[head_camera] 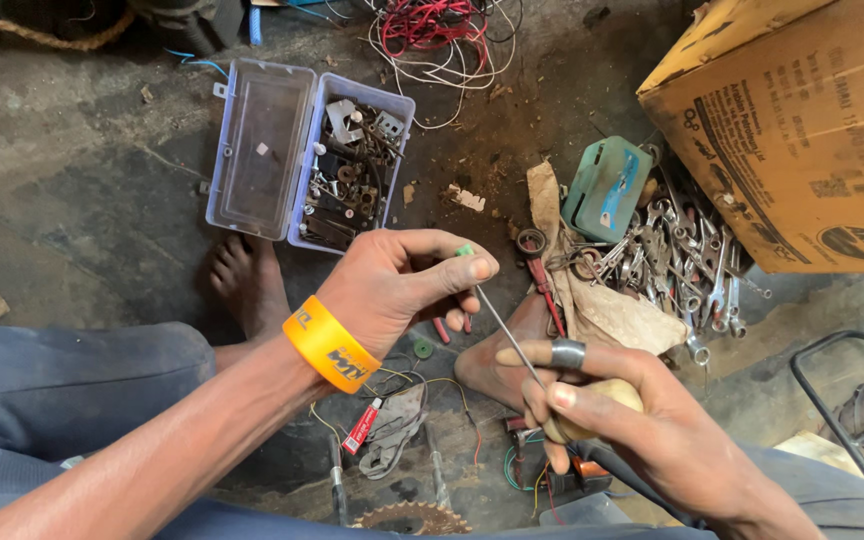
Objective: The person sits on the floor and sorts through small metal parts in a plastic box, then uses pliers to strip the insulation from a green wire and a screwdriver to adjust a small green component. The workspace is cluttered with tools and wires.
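Note:
My left hand (397,285), with an orange wristband, pinches the green handle tip of a thin screwdriver (497,325) between thumb and fingers. The screwdriver's metal shaft slants down to my right hand (632,420), which wears a silver ring and grips a small pale rounded part (592,410) with a dark cable leading off it. The shaft's tip meets that part between my right fingers. Both hands hover above the dirty concrete floor, over my bare feet.
An open clear plastic box (307,160) of small metal parts lies ahead. A pile of wrenches (672,260), a teal case (607,185) and a cardboard box (802,120) sit right. Red and white wires (432,30) lie far; a sprocket (412,518) and loose wires near.

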{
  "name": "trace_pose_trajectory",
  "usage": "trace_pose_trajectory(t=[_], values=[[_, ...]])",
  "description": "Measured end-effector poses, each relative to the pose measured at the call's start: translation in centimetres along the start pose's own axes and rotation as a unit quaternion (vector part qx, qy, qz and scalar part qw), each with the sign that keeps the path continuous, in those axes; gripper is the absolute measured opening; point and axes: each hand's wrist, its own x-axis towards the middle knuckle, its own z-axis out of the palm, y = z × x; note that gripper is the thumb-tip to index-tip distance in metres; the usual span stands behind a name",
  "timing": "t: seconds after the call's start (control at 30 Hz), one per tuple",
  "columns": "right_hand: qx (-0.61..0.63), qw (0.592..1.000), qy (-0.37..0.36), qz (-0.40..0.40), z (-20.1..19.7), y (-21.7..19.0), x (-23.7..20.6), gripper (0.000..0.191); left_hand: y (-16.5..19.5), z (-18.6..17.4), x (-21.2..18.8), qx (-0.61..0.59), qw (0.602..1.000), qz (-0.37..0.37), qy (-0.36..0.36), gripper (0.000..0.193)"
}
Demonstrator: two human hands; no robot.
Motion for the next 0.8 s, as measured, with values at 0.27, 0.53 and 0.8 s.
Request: trace_pose_trajectory(t=[0.27,0.53,0.8], values=[[-0.126,0.982,0.142,0.006,1.8,1.6,2.3,0.027,0.3,1.1,-0.1,0.043,0.999,0.023,-0.012,0.027],[-0.375,0.89,0.228,-0.126,2.7,0.9,1.6,0.021,0.3,1.1,-0.3,0.076,0.995,0.061,0.023,0.024],[-0.139,0.98,0.133,-0.048,2.3,1.5,2.2,0.021,-0.5,1.2,-0.3,0.03,0.998,0.03,0.046,0.022]])
